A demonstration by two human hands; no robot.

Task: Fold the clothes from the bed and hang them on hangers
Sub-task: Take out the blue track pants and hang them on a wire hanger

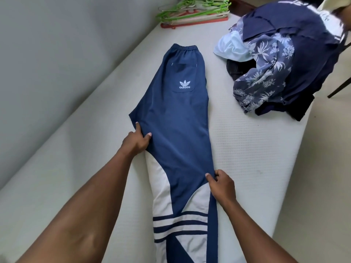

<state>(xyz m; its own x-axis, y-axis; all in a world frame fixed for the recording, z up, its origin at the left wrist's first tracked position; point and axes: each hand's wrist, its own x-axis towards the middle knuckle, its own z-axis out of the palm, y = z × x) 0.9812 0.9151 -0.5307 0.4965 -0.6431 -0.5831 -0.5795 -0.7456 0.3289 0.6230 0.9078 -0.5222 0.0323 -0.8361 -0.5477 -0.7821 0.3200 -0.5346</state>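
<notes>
Navy track pants (176, 114) with white panels and stripes lie lengthwise on the white bed (247, 149), folded leg on leg, waistband at the far end. My left hand (137, 139) pinches the pants' left edge near the crotch point. My right hand (221, 184) pinches the right edge lower down the leg. A stack of green, pale and red hangers (193, 13) lies at the far end of the bed. A pile of clothes (281, 59), navy, floral blue and pale blue, sits at the far right of the bed.
A grey wall (47, 54) runs along the bed's left side. The bed's right edge drops to a pale floor (322, 177). A dark chair leg (340, 88) shows at the right.
</notes>
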